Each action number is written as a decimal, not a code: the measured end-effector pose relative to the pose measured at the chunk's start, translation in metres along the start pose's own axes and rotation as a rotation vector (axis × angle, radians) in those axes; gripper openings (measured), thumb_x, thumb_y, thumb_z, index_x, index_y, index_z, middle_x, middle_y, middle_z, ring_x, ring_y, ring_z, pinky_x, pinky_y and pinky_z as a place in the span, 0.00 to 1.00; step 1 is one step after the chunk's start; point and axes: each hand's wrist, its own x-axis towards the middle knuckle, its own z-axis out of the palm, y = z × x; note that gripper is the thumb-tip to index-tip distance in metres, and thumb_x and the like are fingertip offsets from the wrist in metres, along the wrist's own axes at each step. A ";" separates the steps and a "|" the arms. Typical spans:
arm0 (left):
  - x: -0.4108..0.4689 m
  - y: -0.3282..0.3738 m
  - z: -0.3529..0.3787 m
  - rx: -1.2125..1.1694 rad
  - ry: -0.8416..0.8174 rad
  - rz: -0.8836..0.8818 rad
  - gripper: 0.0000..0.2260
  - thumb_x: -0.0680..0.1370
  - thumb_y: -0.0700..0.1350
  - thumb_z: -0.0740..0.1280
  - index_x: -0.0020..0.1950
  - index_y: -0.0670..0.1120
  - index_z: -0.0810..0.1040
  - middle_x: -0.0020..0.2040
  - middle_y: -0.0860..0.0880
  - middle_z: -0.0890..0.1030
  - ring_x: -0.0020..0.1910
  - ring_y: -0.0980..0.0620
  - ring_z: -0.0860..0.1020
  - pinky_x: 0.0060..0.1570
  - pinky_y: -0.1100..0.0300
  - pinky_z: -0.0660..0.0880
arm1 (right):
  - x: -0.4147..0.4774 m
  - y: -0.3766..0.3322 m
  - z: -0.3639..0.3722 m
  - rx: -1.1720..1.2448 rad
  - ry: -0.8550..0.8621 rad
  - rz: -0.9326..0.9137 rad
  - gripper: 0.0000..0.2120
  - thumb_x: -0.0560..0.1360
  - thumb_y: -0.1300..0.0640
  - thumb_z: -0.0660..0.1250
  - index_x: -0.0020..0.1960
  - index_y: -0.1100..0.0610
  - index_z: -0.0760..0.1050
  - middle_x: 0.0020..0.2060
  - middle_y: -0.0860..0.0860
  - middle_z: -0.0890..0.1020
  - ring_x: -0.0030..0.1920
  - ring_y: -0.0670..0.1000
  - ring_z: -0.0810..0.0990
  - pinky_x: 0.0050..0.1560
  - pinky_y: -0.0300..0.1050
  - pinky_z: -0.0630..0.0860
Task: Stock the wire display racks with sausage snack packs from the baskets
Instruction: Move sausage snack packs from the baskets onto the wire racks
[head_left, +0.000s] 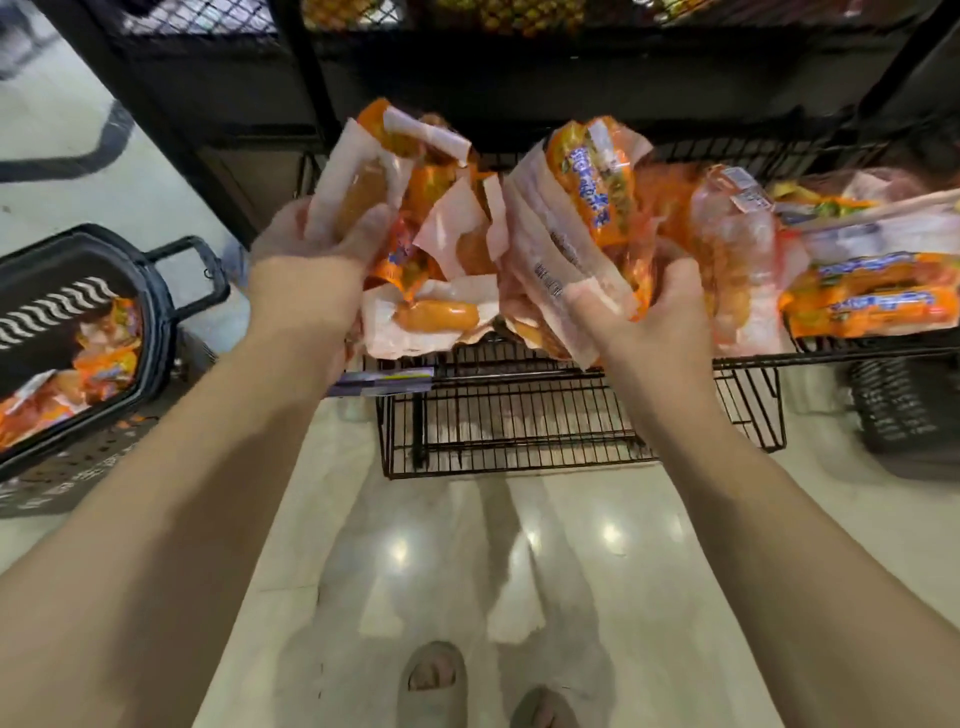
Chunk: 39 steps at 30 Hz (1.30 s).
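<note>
Two bunches of sausage packs (592, 208) are hovering over the rack (519, 415), apparently gathered for shelving in one go. The left grip (317, 244) is clutching one bunch, the right grip (660, 306) the other. More are lying on the rack's right side and waiting in the basket (150, 312) on the floor (467, 571).
</note>
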 end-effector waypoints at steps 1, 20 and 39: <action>0.002 0.001 0.001 0.198 0.024 0.044 0.22 0.77 0.51 0.75 0.68 0.47 0.75 0.59 0.51 0.83 0.56 0.50 0.83 0.60 0.47 0.80 | 0.002 -0.003 0.000 -0.101 -0.002 0.008 0.28 0.75 0.49 0.77 0.67 0.56 0.67 0.52 0.43 0.77 0.49 0.35 0.77 0.47 0.28 0.72; 0.004 -0.047 -0.003 1.275 -0.161 0.515 0.29 0.84 0.58 0.51 0.84 0.53 0.49 0.85 0.51 0.49 0.83 0.48 0.43 0.80 0.45 0.45 | 0.003 -0.029 0.045 -1.027 -0.152 -0.152 0.33 0.79 0.29 0.57 0.52 0.58 0.80 0.60 0.63 0.80 0.63 0.64 0.74 0.63 0.60 0.71; -0.252 0.115 -0.135 1.492 -0.360 0.362 0.24 0.78 0.56 0.69 0.70 0.47 0.78 0.70 0.43 0.78 0.68 0.38 0.75 0.66 0.40 0.70 | -0.230 -0.166 -0.123 -1.222 -0.332 -0.204 0.32 0.80 0.40 0.63 0.77 0.58 0.69 0.74 0.59 0.73 0.70 0.62 0.73 0.69 0.59 0.70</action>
